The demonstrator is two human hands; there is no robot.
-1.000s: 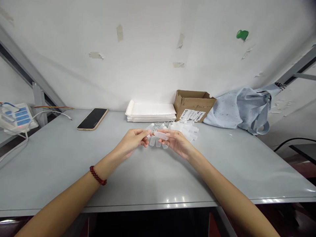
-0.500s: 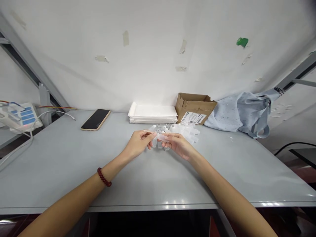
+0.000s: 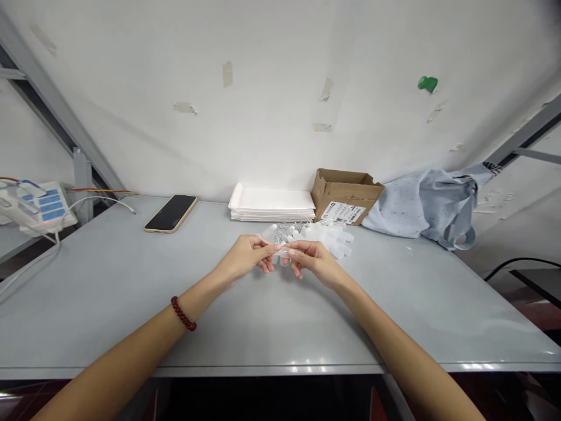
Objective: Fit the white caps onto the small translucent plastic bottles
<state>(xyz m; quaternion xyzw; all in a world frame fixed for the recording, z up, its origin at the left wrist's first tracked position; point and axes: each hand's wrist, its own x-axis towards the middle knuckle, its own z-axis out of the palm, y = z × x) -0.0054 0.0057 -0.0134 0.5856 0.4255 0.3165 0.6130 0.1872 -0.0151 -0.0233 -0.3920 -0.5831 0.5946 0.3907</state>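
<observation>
Between my two hands is a small translucent white plastic piece [image 3: 284, 252], pinched at both ends above the table. My left hand [image 3: 250, 255] closes thumb and fingers on its left end; a dark red beaded bracelet [image 3: 183, 314] circles that wrist. My right hand [image 3: 316, 261] grips the other end between thumb and index finger, the remaining fingers curled below. Just behind the hands lies a loose heap of similar translucent plastic pieces [image 3: 335, 237], some with thin stems. My fingers hide part of the heap and most of the held piece.
A stack of white padded envelopes [image 3: 274, 202] stands against the wall beside an open cardboard box [image 3: 346, 196]. To the right is a light blue cloth bag [image 3: 416, 202]. A phone [image 3: 172, 213] lies on the grey table [image 3: 272, 333]. A power strip [image 3: 44, 207] with cables is far left.
My right thumb and fingers have shifted along the plastic piece, now covering more of it. Both hands stay in nearly the same place, and the view has tilted slightly.
</observation>
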